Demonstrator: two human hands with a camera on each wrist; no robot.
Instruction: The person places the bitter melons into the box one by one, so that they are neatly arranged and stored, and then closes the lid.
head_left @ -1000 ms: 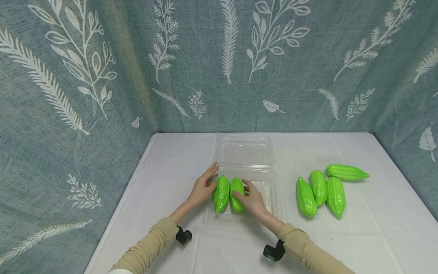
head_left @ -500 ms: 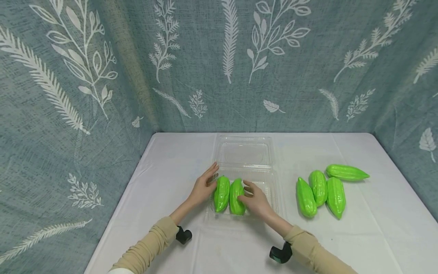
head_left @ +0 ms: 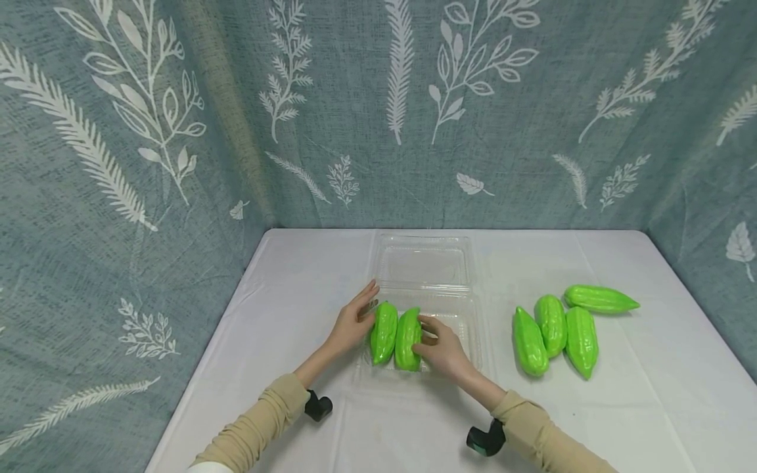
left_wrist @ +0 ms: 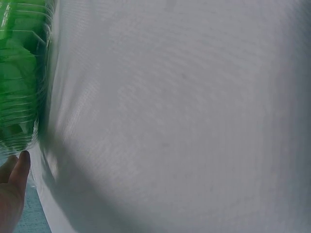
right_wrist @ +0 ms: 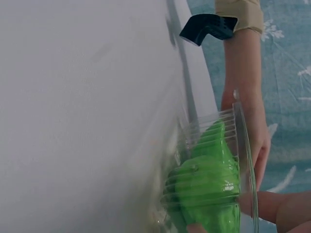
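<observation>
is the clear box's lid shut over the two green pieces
No, the head view shows the lid opened out beyond the base.

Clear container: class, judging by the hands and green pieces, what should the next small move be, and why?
Probably release the right green piece and lift the right hand away: the piece it holds appears to lie in the container beside the left green piece, while four more pieces lie outside.

In head view, faces forward and down over the tabletop (head_left: 296,282); in both wrist views, looks sidelong and nearer at the shared clear clamshell container (head_left: 440,299)
</observation>
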